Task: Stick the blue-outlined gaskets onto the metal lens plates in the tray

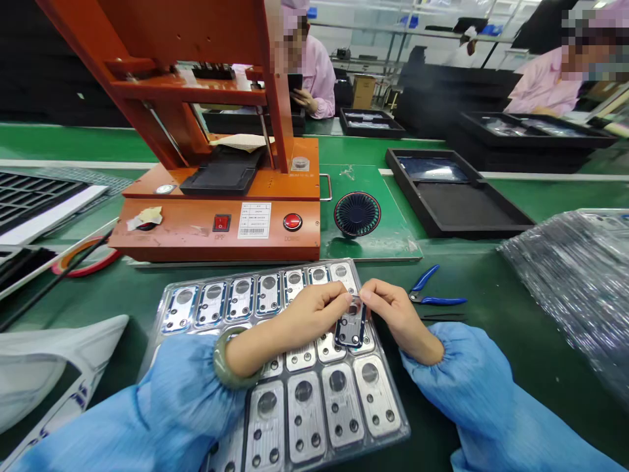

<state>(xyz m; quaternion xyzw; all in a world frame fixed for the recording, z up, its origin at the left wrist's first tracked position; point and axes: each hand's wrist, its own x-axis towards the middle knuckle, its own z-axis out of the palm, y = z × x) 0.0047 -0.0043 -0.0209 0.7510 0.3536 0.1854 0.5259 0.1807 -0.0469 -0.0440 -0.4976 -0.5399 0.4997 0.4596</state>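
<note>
Between my two hands I hold a small rectangular metal plate (350, 326) with round holes and a dark blue edge. My left hand (322, 307) pinches its upper left side, and a green bangle (227, 359) circles that wrist. At the plate's upper right corner, the fingertips of my right hand (393, 311) are closed on it. Below lies a clear plastic tray (403, 419) with rows of similar silver plates (303, 419); those in the back row show blue edges. My left forearm hides part of the tray.
An orange press machine (196, 226) stands behind the tray. Blue-handled pliers (430, 292) and dark tweezers (443, 316) lie right of my right hand. Farther right are stacked clear trays (565, 269) and a black box (457, 203). A small round fan (357, 214) sits mid-table. Co-workers in pink (319, 75) sit opposite.
</note>
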